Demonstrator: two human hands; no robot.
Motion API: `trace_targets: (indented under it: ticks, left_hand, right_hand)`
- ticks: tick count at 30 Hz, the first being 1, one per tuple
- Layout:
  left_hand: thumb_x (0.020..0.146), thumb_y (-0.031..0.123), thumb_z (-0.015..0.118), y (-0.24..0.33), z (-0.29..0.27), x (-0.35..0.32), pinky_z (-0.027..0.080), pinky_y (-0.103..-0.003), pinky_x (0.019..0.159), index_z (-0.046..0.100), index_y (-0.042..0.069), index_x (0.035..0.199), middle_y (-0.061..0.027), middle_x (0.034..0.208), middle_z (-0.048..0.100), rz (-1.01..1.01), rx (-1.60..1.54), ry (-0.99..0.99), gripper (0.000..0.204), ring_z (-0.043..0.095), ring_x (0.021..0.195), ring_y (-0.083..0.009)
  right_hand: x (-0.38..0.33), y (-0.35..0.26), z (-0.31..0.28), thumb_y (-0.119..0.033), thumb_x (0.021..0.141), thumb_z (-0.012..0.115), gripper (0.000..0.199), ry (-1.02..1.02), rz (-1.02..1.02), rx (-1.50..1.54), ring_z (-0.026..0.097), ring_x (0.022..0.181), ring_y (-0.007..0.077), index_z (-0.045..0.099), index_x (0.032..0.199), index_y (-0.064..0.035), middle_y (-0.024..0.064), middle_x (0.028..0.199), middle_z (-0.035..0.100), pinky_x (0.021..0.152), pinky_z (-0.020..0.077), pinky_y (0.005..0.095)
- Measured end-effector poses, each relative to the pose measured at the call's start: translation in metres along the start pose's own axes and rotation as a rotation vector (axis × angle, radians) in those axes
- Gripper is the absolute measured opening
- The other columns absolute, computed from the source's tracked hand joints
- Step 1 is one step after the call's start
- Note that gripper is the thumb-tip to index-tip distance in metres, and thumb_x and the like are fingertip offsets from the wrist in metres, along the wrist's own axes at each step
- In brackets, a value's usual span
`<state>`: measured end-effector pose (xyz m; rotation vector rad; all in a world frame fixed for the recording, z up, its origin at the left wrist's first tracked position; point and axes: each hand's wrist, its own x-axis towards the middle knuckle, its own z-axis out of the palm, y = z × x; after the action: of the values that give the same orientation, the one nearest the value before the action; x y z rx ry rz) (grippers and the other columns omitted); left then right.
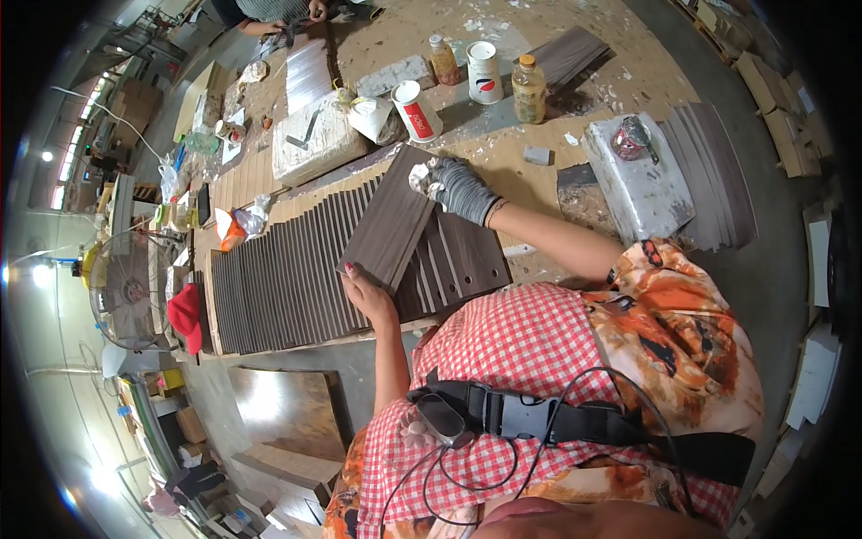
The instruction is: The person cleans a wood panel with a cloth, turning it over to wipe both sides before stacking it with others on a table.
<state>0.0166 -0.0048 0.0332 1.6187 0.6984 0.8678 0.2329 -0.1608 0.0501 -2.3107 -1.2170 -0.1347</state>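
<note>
A dark brown wood-grain board (386,235) is tilted over a long row of similar boards (278,278), which overlap like shingles on the bench. My bare left hand (370,296) grips its near end, thumb on the upper face and the other fingers out of sight beneath. On my right hand (460,190) is a grey knitted glove. Its fingers are closed round a crumpled white cloth (422,178), pressed against the far end of the same board. At the row's right end, a wider dark board (476,260) shows round holes along its near edge.
Beyond the row stand white cans (418,112), a capped bottle (529,90) and a wrapped block (314,144). To the right, a tin (631,136) sits on a plastic-covered block (642,193) beside fanned boards (709,175). A fan (127,287) stands left. Another person's hands (314,11) work across the table.
</note>
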Motion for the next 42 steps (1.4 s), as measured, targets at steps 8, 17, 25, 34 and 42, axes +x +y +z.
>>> trace_targets:
  ticks: [8,17,25,34,42]
  left_hand:
    - [0.102,0.031,0.037,0.011,0.007,-0.001,0.039,-0.029,0.078,0.051,-0.003,0.1,-0.0069,0.088,0.052,-0.018,0.045,0.051,0.037,0.047,0.081,-0.0155]
    - [0.102,0.029,0.039,0.007,0.003,-0.001,0.041,-0.031,0.079,0.052,-0.004,0.102,-0.0101,0.091,0.056,-0.005,0.169,-0.001,0.036,0.05,0.083,-0.0176]
    - [0.102,0.029,0.037,-0.003,0.01,0.001,0.041,-0.031,0.082,0.052,-0.005,0.109,-0.0124,0.096,0.057,-0.005,0.107,-0.027,0.038,0.052,0.086,-0.0201]
    - [0.101,0.036,0.039,-0.008,0.007,0.003,0.04,-0.03,0.071,0.052,-0.003,0.1,-0.0059,0.084,0.053,0.085,0.152,0.024,0.042,0.045,0.075,-0.0151]
    - [0.102,0.031,0.039,0.014,0.016,-0.003,0.041,-0.031,0.081,0.052,-0.005,0.107,-0.0114,0.093,0.056,0.035,0.149,-0.031,0.039,0.051,0.085,-0.0186]
  right_hand:
    - [0.007,-0.011,-0.028,-0.017,0.082,0.065,0.025,-0.123,0.243,0.121,0.058,0.095,0.0331,0.061,0.097,0.002,0.0201,0.097,0.061,0.089,0.047,0.0391]
    - [0.014,-0.012,-0.028,-0.01,0.079,0.066,0.022,-0.107,0.552,0.641,0.059,0.092,0.0329,0.061,0.098,-0.0003,0.0178,0.094,0.061,0.089,0.046,0.0383]
    - [0.029,0.064,0.049,-0.028,0.092,0.053,0.026,0.144,0.236,0.611,0.06,0.091,0.0311,0.063,0.099,-0.0051,0.0158,0.099,0.064,0.083,0.049,0.0373]
    - [0.014,0.02,0.012,-0.014,0.083,0.067,0.021,0.069,0.183,0.317,0.064,0.081,0.0296,0.063,0.1,-0.0022,0.0179,0.083,0.064,0.074,0.0515,0.0371]
    - [0.039,0.059,0.056,-0.028,0.094,0.051,0.029,0.314,0.43,1.11,0.058,0.067,0.0133,0.061,0.094,-0.0013,0.0078,0.076,0.062,0.06,0.0474,0.0272]
